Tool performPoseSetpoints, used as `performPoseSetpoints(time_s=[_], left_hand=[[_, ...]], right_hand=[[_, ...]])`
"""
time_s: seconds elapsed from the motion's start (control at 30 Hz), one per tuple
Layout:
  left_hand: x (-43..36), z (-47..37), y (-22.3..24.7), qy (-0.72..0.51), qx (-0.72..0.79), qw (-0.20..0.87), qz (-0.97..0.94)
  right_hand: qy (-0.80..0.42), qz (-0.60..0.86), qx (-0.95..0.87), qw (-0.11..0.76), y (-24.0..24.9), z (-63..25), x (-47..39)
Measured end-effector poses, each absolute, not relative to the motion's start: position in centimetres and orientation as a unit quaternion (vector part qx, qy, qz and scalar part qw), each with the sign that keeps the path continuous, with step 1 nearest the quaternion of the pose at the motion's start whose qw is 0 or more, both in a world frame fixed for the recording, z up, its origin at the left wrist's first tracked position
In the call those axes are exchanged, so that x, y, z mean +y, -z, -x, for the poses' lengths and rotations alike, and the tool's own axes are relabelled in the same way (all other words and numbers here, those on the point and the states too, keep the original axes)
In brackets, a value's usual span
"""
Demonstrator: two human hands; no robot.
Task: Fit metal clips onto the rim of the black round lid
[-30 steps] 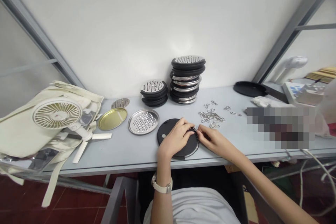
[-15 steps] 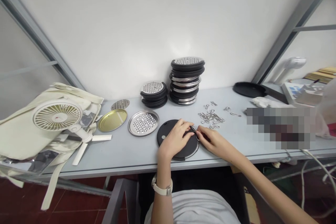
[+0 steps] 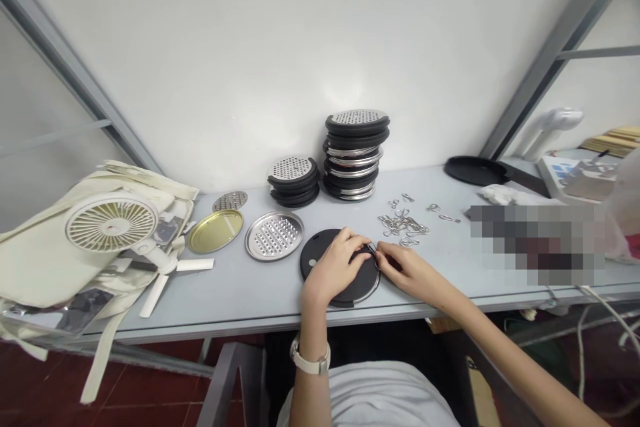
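A black round grater case (image 3: pixel 320 248) lies flat near the table's front edge, a thin metal rim showing at its lower right. Across its top rests my left hand (image 3: pixel 336 267), holding it down, with thumb and fingers curved toward the right edge. My right hand (image 3: pixel 407 270) pinches a metal wire clip (image 3: pixel 373 248) at that edge, between the two hands. Whether the clip passes through the case is hidden by fingers. Just beyond my right hand, several loose wire clips (image 3: pixel 404 221) are scattered.
Left of the case lie a metal grater disc (image 3: pixel 274 235), a gold lid (image 3: pixel 215 231) and a small perforated disc (image 3: pixel 230 201). Stacked graters (image 3: pixel 294 181) and a taller stack (image 3: pixel 354 153) stand behind. A white fan (image 3: pixel 113 221) and bag (image 3: pixel 30 260) occupy the left; a black pan (image 3: pixel 475 171) lies right.
The wire clip has shifted and tilted slightly between my fingers at the case's edge. Both hands stay in nearly the same place; the whole view has moved a little.
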State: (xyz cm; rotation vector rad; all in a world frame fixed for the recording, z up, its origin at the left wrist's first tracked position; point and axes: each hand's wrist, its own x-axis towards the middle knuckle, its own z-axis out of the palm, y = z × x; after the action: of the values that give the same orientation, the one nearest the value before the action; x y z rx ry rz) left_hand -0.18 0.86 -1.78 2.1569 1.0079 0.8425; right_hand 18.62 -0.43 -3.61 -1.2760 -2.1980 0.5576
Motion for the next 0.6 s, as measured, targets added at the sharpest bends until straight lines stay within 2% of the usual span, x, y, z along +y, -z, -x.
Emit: performPoseSetpoints(time_s=[0.43, 0.6], left_hand=[[1.1, 0.0, 1.2, -0.316, 0.394, 0.228, -0.833], [-2.1, 0.6, -1.6, -0.366, 0.434, 0.182, -0.803]], right_hand=[[-0.273, 0.484, -0.78, 0.288, 3.9, -19.0, -0.2], [-0.28, 0.482, -0.775, 0.297, 3.7, -18.8, -0.1]])
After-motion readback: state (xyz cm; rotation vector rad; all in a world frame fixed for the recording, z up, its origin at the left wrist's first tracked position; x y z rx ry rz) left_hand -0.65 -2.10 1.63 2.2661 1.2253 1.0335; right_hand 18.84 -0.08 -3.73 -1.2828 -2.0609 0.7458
